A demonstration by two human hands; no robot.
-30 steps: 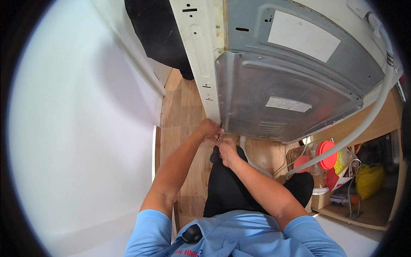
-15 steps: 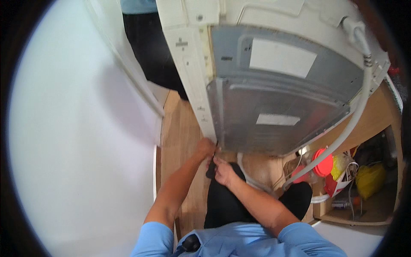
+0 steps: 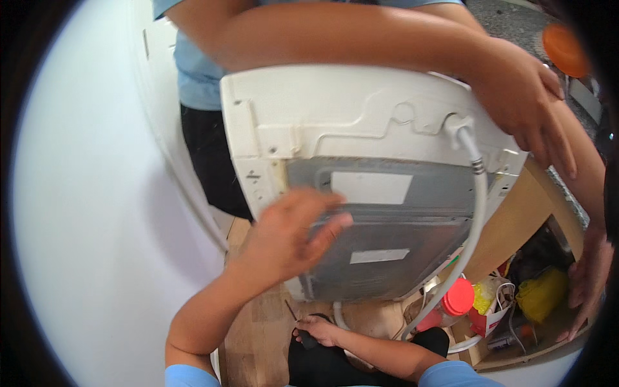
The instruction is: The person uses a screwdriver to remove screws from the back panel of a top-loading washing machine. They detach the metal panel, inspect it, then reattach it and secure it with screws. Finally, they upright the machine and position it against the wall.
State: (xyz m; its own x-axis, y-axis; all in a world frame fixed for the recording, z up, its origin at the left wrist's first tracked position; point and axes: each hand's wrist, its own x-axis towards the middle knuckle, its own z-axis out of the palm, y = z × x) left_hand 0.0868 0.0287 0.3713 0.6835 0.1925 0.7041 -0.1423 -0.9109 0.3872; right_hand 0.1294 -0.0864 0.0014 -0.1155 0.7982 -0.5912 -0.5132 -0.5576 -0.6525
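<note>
My left hand (image 3: 287,235) is raised over the metal back panel (image 3: 380,232) of a white appliance (image 3: 342,106), blurred, with fingers loosely apart and nothing visible in them. Whether it touches the panel I cannot tell. My right hand (image 3: 316,329) is low by my dark-trousered leg, closed on a screwdriver (image 3: 290,311) whose thin shaft points up beside the appliance's bottom left corner. A pale hose (image 3: 478,200) runs from the appliance's upper right down to the floor.
A co-worker's forearm (image 3: 361,39) crosses the appliance's top, a hand (image 3: 516,97) over its right corner; another hand (image 3: 583,277) is at the open wooden cupboard (image 3: 548,206) holding bags and red-lidded containers. A white wall (image 3: 90,193) stands left, a speckled counter (image 3: 506,22) upper right.
My left hand has left the appliance's bottom corner and risen over the panel. My right hand stays low with the screwdriver. The co-worker's arms have appeared, and the view has shifted toward the appliance's top.
</note>
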